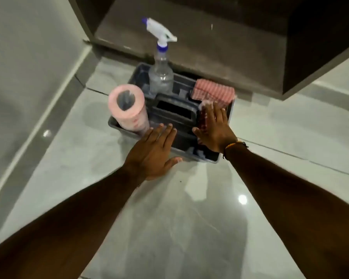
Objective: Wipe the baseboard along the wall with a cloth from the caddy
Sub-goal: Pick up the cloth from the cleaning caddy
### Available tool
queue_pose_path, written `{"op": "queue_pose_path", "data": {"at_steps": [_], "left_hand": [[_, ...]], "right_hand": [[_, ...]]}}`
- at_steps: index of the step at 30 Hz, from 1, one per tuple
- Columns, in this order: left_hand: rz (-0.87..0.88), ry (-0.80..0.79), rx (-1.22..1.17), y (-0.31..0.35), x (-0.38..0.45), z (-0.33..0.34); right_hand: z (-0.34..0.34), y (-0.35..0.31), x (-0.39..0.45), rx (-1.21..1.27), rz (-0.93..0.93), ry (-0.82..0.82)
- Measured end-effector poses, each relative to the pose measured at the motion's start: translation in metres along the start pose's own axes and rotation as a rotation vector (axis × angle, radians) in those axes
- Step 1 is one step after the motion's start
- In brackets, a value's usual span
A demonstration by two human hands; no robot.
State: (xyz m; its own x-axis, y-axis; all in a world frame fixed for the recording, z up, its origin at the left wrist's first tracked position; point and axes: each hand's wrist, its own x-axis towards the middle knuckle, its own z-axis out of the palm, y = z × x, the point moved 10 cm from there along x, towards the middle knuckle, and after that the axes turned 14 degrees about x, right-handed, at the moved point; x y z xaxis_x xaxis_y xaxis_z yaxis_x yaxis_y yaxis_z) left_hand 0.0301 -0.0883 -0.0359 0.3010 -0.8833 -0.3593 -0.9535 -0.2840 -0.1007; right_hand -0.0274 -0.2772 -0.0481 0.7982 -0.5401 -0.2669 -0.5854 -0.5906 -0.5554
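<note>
A dark grey caddy point(117, 125) stands on the tiled floor in front of a dark cabinet. In its back right compartment lies a folded pink striped cloth point(214, 91). A second reddish cloth point(203, 119) sits in the front right compartment, partly hidden under my right hand point(216, 127), whose fingers are spread flat over it. My left hand point(153, 152) hovers flat over the caddy's front edge, fingers apart, holding nothing. The grey baseboard point(42, 135) runs along the wall on the left.
A clear spray bottle point(161, 75) with a white and purple trigger stands at the caddy's back. A pink roll of wipes point(129, 109) stands upright at the caddy's left end. The dark cabinet point(210, 37) overhangs behind. Glossy floor tiles point(189, 218) lie in front.
</note>
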Motion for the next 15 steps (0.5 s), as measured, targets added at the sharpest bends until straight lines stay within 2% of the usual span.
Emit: {"op": "queue_pose_path", "data": {"at_steps": [3, 6, 9, 15], "left_hand": [[-0.011, -0.04, 0.0, 0.006, 0.015, 0.037], [-0.017, -0.011, 0.028, 0.011, 0.019, 0.051], [-0.04, 0.015, -0.005, 0.008, 0.019, 0.049], [-0.075, -0.025, -0.145, -0.007, -0.004, 0.031]], "right_hand": [[0.027, 0.024, 0.016, -0.086, 0.083, -0.01], [0.034, 0.021, 0.017, -0.149, 0.061, 0.058], [0.032, 0.016, 0.014, -0.156, 0.029, 0.034], [-0.002, -0.008, 0.0, 0.072, -0.036, 0.029]]}}
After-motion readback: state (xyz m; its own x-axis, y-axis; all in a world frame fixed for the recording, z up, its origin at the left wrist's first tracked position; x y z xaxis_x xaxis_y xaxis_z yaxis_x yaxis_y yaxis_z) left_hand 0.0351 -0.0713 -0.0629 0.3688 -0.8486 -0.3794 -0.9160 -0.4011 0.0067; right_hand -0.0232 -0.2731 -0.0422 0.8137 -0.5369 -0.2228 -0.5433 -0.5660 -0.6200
